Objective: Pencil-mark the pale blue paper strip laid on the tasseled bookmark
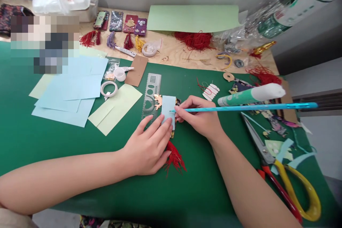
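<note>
My right hand (199,115) is closed around a long blue pencil (240,108), its tip on a small light-blue paper rectangle (168,104). That paper lies over a dark patterned piece (172,134), mostly hidden, with a red tassel (175,157) below it. With fingers stretched out flat, my left hand (149,146) presses on the lower part of the paper. A clear green-tinted stencil ruler (151,94) lies just left of the paper. Between them is a gold fish-shaped charm (158,102).
Large yellow-and-red-handled scissors (275,164) and a glue stick (251,94) lie at right. Light-blue sheets (72,82), pale green paper (116,108) and a tape roll (109,89) are at left. Several tasselled pieces (130,23) line the wooden board behind.
</note>
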### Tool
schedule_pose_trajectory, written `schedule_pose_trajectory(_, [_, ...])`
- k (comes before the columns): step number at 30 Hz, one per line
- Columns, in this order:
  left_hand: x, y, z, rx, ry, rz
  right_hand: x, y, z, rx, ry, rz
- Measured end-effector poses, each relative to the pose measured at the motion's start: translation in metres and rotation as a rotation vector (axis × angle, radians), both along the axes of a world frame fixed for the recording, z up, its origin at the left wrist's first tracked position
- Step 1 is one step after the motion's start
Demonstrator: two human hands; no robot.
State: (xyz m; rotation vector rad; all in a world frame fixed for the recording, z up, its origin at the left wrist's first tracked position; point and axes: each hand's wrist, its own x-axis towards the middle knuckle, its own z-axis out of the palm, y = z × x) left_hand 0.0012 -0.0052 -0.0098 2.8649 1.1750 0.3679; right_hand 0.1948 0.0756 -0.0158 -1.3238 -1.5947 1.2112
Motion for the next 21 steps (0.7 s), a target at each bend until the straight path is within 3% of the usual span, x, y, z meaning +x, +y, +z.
schedule_pose_trajectory(13, [0.0005, 0.0002, -0.0004, 0.003, -0.045, 0.003, -0.0041, 0.0006, 0.0064, -0.086, 0.022, -0.020])
schedule_pose_trajectory(21, [0.0003, 0.0001, 0.0004, -0.007, -0.013, 0.000, -0.0015, 0.0015, 0.0012, -0.038, 0.007, -0.002])
